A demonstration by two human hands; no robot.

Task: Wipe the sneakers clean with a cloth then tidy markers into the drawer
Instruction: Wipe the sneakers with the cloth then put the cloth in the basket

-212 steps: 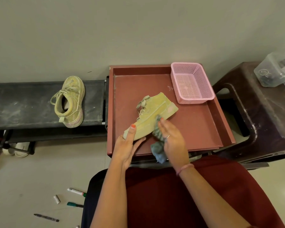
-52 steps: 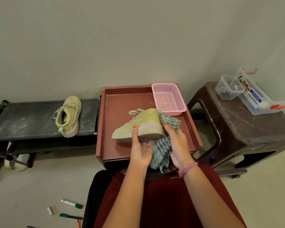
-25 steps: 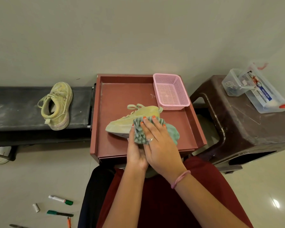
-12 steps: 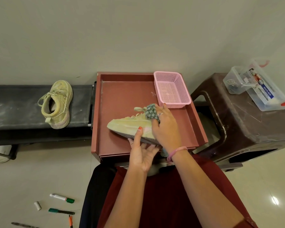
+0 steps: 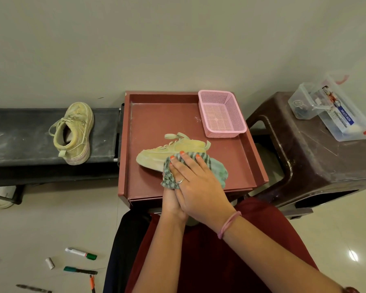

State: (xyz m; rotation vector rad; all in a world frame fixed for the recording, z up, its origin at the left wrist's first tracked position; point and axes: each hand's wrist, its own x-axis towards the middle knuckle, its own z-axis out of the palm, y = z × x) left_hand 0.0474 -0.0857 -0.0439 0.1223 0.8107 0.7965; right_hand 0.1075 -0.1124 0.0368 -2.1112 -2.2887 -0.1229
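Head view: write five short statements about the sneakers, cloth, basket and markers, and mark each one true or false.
1. The right hand presses a striped cloth against the sneaker over the red tray. True.
2. The pink basket holds markers. False: it shows nothing inside; the markers lie on the floor.
3. The second sneaker sits on the dark bench, left of the tray. True.
4. The pink basket stands on the brown stool. False: it stands in the tray's far right corner.
5. The left hand rests idle on the lap. False: it reaches under the right hand to the sneaker, mostly hidden.
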